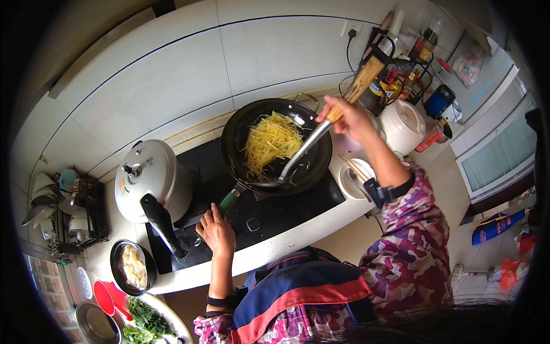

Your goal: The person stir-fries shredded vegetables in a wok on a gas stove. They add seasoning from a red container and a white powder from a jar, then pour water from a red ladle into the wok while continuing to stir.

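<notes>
A dark wok (317,174) stands on the black cooktop (296,217), holding a heap of pale yellow shredded food, seemingly potato (273,144). My right hand (353,118) grips the wooden handle of a metal spatula (307,146), raised over the wok's right side. The spatula's blade end rests low inside the wok, near the front edge of the shreds. My left hand (218,232) lies around the wok's green handle (228,201), its fingers partly extended; the palm hides the middle of that handle.
Left of the wok sits a pressure cooker (148,180), its black handle pointing forward. A black bowl of pale slices (133,266), a red ladle (105,296) and leafy greens (148,318) lie at lower left. A white bowl with chopsticks (350,182) and a rice cooker (401,127) stand right.
</notes>
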### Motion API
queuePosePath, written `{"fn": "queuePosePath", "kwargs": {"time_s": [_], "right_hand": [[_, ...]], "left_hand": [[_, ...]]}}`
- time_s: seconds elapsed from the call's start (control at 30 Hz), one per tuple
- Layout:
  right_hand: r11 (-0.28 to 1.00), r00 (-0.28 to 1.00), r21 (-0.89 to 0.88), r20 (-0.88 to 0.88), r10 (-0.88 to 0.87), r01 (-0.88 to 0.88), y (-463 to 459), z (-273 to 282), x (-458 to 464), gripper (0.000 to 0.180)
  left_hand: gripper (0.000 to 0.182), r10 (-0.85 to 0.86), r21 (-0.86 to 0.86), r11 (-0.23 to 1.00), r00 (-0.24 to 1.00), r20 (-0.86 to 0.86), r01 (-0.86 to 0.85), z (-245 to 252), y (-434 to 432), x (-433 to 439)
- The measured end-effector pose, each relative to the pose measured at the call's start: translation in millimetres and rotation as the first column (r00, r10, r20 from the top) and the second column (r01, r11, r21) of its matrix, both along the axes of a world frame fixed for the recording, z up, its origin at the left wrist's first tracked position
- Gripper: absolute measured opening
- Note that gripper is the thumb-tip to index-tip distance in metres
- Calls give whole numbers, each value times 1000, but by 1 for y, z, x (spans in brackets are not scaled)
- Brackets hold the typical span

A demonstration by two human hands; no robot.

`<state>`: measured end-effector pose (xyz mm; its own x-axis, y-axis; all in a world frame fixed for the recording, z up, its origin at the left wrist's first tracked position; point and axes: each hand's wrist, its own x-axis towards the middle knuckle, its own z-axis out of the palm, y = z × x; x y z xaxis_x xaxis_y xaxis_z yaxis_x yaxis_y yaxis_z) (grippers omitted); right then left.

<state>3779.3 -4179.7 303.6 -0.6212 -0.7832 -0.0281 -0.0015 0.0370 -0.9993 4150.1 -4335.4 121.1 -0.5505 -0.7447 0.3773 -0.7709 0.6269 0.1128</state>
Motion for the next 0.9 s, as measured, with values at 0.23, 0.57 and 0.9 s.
{"fn": "queuePosePath", "kwargs": {"time_s": [0.23, 0.57, 0.9], "right_hand": [[901, 976, -389, -24, -216, 189, -33, -69, 39, 32], [989, 888, 105, -437, 142, -106, 11, 52, 39, 23], [967, 791, 192, -558, 250, -169, -10, 24, 55, 19]], "left_hand": [[58, -9, 1, 1000, 1000, 2, 9, 3, 2, 1], [57, -4, 6, 1000, 1000, -21, 4, 2, 2, 1], [56, 2, 14, 1000, 1000, -28, -1, 2, 2, 1]]}}
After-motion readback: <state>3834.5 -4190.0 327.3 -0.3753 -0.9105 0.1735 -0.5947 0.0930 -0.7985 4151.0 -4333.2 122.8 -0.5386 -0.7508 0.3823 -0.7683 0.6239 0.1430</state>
